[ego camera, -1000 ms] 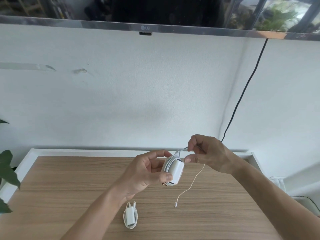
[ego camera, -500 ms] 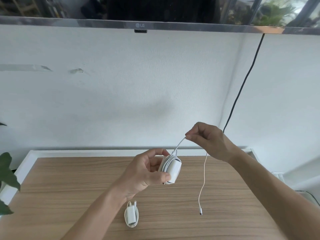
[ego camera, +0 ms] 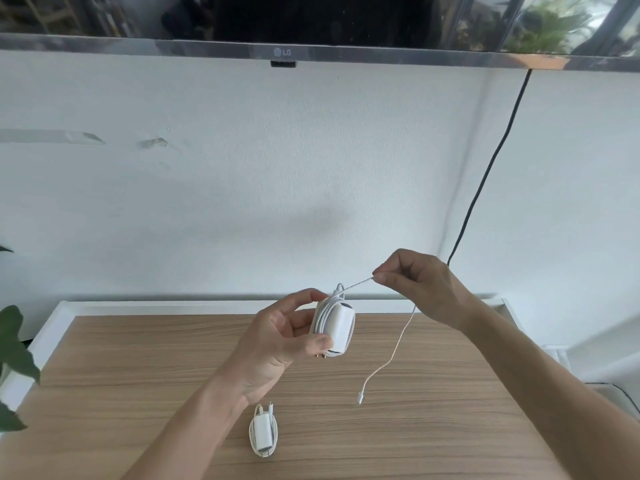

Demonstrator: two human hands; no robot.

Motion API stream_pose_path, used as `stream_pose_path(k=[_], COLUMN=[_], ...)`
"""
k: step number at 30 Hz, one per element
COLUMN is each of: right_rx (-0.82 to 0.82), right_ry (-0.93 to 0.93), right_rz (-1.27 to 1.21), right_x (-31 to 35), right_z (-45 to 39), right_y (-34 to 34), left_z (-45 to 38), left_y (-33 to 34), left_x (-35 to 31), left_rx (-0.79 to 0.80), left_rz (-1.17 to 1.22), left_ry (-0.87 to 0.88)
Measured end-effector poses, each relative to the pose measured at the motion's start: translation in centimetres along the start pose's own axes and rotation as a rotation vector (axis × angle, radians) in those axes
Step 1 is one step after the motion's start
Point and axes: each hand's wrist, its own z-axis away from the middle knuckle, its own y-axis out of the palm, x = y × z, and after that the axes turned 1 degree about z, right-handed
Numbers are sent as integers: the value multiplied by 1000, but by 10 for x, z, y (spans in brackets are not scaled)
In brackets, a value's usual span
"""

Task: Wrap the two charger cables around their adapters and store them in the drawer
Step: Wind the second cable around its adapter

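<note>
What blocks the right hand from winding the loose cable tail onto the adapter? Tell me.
Nothing visible does. The right hand pinches the cable above the adapter, which the left hand holds in the air. The tail hangs free over the table, clear of the wrapped charger.

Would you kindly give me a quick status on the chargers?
Left hand grips white square adapter. Right hand pinches its thin white cable. Small wrapped white charger on table. Nothing blocking.

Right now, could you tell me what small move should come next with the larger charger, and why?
Probably another turn: the right hand pinches the cable taut from the adapter gripped by the left hand, and a loose tail still hangs with its plug free.
</note>
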Motion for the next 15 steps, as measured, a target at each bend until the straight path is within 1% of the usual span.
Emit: stream_pose_path(k=[4, 7, 10, 12, 15], right_rx=[100, 150, 164, 164, 138], right_ry=[11, -32, -130, -229, -338], right_rz=[70, 143, 227, 311, 416], right_x=[-11, -10, -4, -2, -1], right_z=[14, 28, 38, 43, 50], right_y=[23, 40, 50, 56, 63], left_z=[-3, -9, -13, -14, -17], left_y=[0, -2, -4, -3, -2], left_x=[-4, -2, 0, 2, 7], left_rx=[-34, -77, -121, -142, -175], left_rz=[87, 132, 156, 172, 170], left_ry=[10, 17, 21, 15, 0])
